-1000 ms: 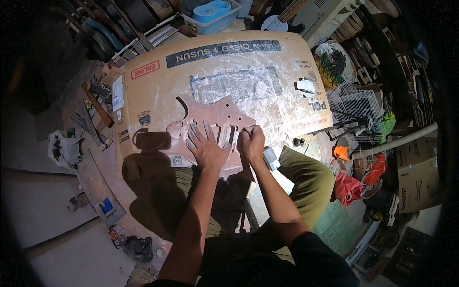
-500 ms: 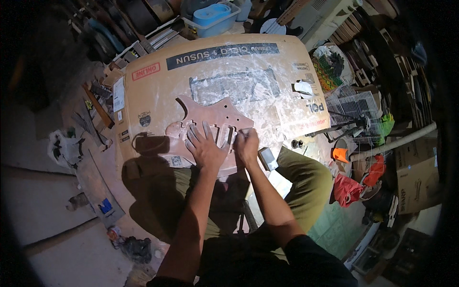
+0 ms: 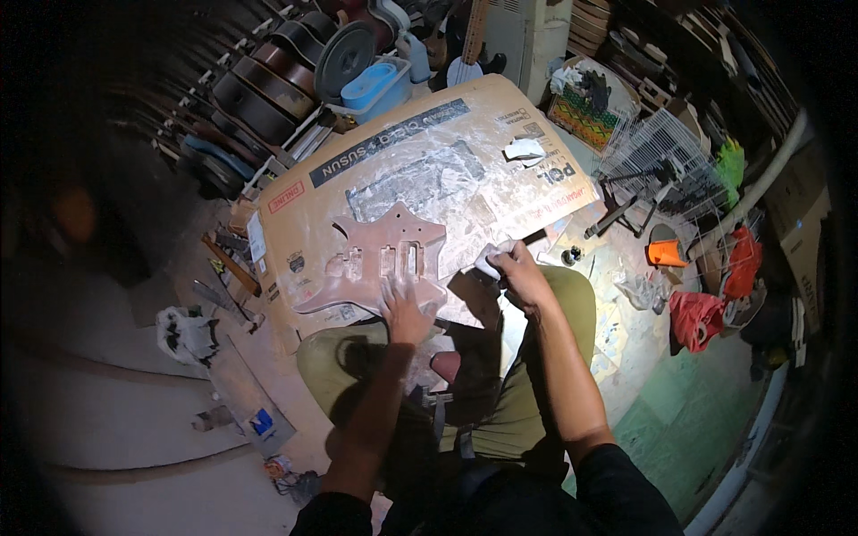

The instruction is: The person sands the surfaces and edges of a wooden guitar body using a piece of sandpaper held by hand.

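Observation:
A reddish-brown electric guitar body (image 3: 393,234) with routed cavities and pointed horns lies flat on a dusty cardboard sheet (image 3: 313,255). My left hand (image 3: 407,314) rests on the body's near edge, fingers spread, holding nothing. To the right of the body, my right hand (image 3: 525,279) pinches a small whitish folded piece (image 3: 488,259); whether it is paper or cloth I cannot tell. That hand is apart from the guitar body. Between my legs shows a dark red piece (image 3: 445,364), perhaps sandpaper.
A crumpled white piece (image 3: 525,150) lies on the cardboard's far right. Beyond it stand a blue basin (image 3: 368,84), several guitar bodies in a rack (image 3: 259,85) and a white wire rack (image 3: 661,152). A red bag (image 3: 697,320) sits at the right, a white plastic bag (image 3: 186,335) at the left.
My right hand has left the guitar body, moved right and now holds the whitish piece. My left hand has slid toward the near edge. The view has turned.

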Demonstrator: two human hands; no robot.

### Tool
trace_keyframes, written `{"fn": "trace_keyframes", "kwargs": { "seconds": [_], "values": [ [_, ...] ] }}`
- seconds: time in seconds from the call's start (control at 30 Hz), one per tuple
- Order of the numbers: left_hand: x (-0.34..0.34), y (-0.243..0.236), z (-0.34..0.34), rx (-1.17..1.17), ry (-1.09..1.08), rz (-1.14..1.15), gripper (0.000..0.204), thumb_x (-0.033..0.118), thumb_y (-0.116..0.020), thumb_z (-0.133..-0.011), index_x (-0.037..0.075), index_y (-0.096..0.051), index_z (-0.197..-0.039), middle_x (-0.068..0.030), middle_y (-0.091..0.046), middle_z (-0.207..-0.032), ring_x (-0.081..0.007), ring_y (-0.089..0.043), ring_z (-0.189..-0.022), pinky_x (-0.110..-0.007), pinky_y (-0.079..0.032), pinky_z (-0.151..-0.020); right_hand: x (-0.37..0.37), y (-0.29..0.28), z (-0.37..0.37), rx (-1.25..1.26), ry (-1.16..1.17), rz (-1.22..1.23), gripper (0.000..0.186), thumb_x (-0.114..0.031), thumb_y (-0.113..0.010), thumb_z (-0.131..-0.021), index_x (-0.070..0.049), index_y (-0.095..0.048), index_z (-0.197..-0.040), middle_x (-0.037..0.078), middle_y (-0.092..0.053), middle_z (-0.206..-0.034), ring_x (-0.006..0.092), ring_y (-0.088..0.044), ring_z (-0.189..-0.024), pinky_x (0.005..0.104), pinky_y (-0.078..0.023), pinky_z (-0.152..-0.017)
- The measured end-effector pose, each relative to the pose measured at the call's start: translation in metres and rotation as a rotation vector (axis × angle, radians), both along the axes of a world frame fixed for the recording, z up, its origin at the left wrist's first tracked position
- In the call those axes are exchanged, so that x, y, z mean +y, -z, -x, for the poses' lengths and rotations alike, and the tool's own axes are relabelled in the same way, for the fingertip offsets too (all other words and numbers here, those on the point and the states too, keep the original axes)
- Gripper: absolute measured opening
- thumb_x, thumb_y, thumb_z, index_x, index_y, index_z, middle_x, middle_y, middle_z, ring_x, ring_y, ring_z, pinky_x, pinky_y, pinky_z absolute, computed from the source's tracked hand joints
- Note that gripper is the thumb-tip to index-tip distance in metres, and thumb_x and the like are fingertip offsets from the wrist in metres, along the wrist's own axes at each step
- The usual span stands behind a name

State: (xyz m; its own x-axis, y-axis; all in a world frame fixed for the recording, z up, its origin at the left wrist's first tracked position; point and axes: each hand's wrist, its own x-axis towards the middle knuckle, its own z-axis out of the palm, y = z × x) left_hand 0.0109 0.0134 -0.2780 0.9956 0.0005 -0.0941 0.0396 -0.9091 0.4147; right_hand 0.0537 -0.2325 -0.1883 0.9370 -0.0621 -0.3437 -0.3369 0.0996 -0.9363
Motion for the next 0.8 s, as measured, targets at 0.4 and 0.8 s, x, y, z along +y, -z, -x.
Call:
{"fn": "trace_keyframes", "kwargs": {
  "seconds": [0.4, 0.8],
  "values": [
    [-0.01, -0.025, 0.056, 0.275, -0.081, 1.143, 0.037, 0.008, -0.068, -0.096, -0.001, -0.06, -0.131, -0.0071, -0.067, -0.117, -0.0119, -0.062, -0.102, -0.026, -0.053, -0.085, 0.03, 0.05, 0.028, -0.112, -0.803, 0.563, 0.053, -0.038, -0.082, -0.075, 0.007, -0.067, -0.098, 0.025, -0.069, -0.093, 0.0341, -0.066, -0.088, 0.043, -0.051, -0.08],
    [0.005, -0.021, 0.065, 0.191, 0.012, 0.665, 0.032, 0.02, -0.077, -0.089, -0.001, -0.068, -0.111, -0.0066, -0.07, -0.102, -0.0122, -0.061, -0.086, -0.03, -0.051, -0.076, 0.045, 0.045, 0.034, -0.268, -0.742, 0.635, 0.048, -0.032, -0.081, -0.078, 0.002, -0.068, -0.109, 0.028, -0.068, -0.106, 0.0447, -0.065, -0.103, 0.0481, -0.051, -0.09]
  ]
}}
